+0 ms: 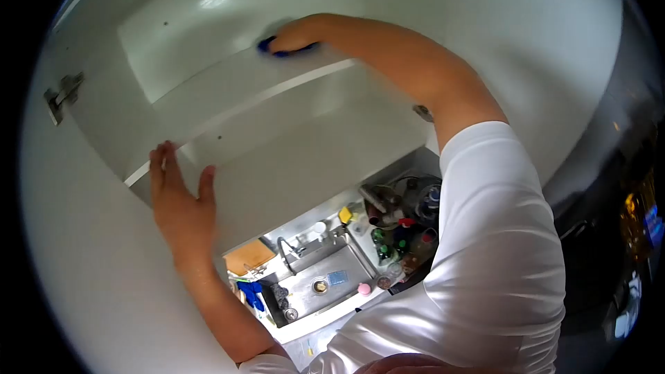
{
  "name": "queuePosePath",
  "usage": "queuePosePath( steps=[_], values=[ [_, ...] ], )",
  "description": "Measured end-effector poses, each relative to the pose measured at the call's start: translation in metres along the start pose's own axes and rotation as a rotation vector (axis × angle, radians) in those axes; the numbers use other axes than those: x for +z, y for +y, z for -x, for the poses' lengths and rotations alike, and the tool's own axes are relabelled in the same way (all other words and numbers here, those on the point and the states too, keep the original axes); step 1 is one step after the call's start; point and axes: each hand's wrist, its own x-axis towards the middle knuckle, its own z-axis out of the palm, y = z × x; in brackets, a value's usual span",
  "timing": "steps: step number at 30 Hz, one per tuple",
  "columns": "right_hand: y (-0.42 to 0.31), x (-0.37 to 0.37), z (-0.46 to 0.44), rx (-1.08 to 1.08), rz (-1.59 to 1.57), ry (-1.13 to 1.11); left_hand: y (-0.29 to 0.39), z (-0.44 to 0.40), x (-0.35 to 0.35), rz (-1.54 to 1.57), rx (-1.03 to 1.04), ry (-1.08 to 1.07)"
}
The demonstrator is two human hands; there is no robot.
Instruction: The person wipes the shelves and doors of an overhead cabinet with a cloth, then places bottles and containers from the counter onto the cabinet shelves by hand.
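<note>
Inside a white wall cupboard, my right hand [299, 34] presses a dark blue cloth [264, 45] onto the upper surface of the shelf [208, 93]. Only the cloth's edges show around my fingers and palm. My right arm reaches in from the right, bent at the elbow. Lower on the left, my left hand [181, 197] is open, its fingertips at the front edge of the same shelf and its thumb held apart.
Metal hinges [64, 97] sit on the cupboard's sides, with open doors on both sides. Far below are a steel sink [336, 263] with a faucet [284, 256], a wooden board [248, 256], a yellow sponge [345, 215] and several bottles [384, 246] crowded on the counter.
</note>
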Motion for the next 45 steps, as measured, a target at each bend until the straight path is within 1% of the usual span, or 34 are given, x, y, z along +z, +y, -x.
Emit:
queuePosePath(
  steps=[1,2,3,5,9,11,12,13,15,16,17,19,20,21,22,24,26,27,29,32,33,34,35,37,39,41,42,43,44,45],
  values=[
    [0.039,-0.004,0.021,0.104,-0.032,0.010,0.001,0.001,0.000,0.025,0.014,-0.006],
    [0.078,-0.009,0.041,0.159,-0.010,0.011,0.003,0.001,0.000,0.007,0.009,0.014],
    [0.118,-0.008,0.055,0.254,0.092,0.082,0.003,0.001,0.000,-0.014,0.002,0.037],
    [0.171,-0.015,0.097,0.362,0.215,0.095,0.002,0.002,0.000,0.008,0.012,0.038],
    [0.184,-0.017,0.128,0.390,0.269,0.172,0.004,0.004,0.003,0.018,-0.020,0.035],
    [0.193,-0.024,0.126,0.315,0.429,0.037,0.001,0.003,0.007,0.026,-0.023,0.031],
    [0.213,-0.028,0.121,0.221,0.400,0.082,-0.001,0.004,0.010,0.009,-0.007,0.042],
    [0.206,-0.037,0.123,0.230,0.411,0.075,-0.003,0.004,0.013,-0.010,0.002,0.056],
    [0.172,-0.074,0.121,0.312,0.683,0.074,-0.003,0.004,0.014,-0.013,0.000,0.071],
    [0.163,-0.091,0.124,0.283,0.792,0.199,-0.003,0.005,0.015,-0.032,0.003,0.080],
    [0.168,-0.100,0.122,0.249,0.892,0.322,-0.001,0.006,0.015,-0.028,-0.009,0.067],
    [0.204,-0.118,0.087,0.282,1.312,0.403,0.004,0.006,0.016,-0.001,-0.065,0.065],
    [0.224,-0.111,0.073,0.399,1.122,0.513,0.004,0.006,0.020,0.008,-0.067,0.060],
    [0.237,-0.090,0.064,0.400,1.131,0.510,0.002,0.006,0.023,-0.026,-0.051,0.090],
    [0.246,-0.060,0.060,0.412,0.981,0.476,0.000,0.007,0.025,-0.062,-0.032,0.116],
    [0.243,-0.029,0.069,0.428,0.833,0.435,0.000,0.006,0.026,-0.059,-0.030,0.108],
    [0.224,-0.019,0.085,0.370,0.736,0.205,-0.004,0.006,0.027,-0.054,-0.026,0.110],
    [0.211,-0.024,0.086,0.332,0.693,0.101,-0.008,0.006,0.029,-0.082,-0.016,0.115],
    [0.211,-0.041,0.080,0.294,0.648,-0.017,-0.011,0.006,0.031,-0.108,-0.008,0.106],
    [0.232,-0.095,0.056,0.387,1.033,0.423,-0.012,0.005,0.031,-0.111,-0.058,0.085],
    [0.236,-0.108,0.041,0.406,1.150,0.587,-0.012,0.004,0.031,-0.129,-0.031,0.087],
    [0.244,-0.109,0.026,0.462,1.092,0.586,-0.013,0.004,0.030,-0.155,0.006,0.081],
    [0.248,-0.112,0.010,0.514,1.036,0.595,-0.014,0.003,0.031,-0.178,-0.005,0.087],
    [0.281,-0.105,-0.042,0.477,1.007,0.636,-0.016,0.003,0.030,-0.154,0.025,0.055],
    [0.287,-0.086,-0.060,0.472,0.972,0.661,-0.014,0.005,0.027,-0.225,0.033,0.041],
    [0.259,-0.056,-0.054,0.489,0.999,0.198,-0.012,0.003,0.025,-0.274,0.052,0.007],
    [0.310,-0.029,-0.082,0.354,0.996,0.320,-0.011,0.003,0.025,-0.240,0.071,0.023],
    [0.294,-0.022,-0.068,0.361,0.992,0.293,-0.011,0.003,0.026,-0.200,0.092,0.038],
    [0.255,-0.029,-0.040,0.375,0.910,0.036,-0.011,0.003,0.028,-0.183,0.103,0.020],
    [0.222,-0.036,-0.016,0.385,0.817,-0.213,-0.013,0.004,0.029,-0.188,0.112,0.046]
  ],
)
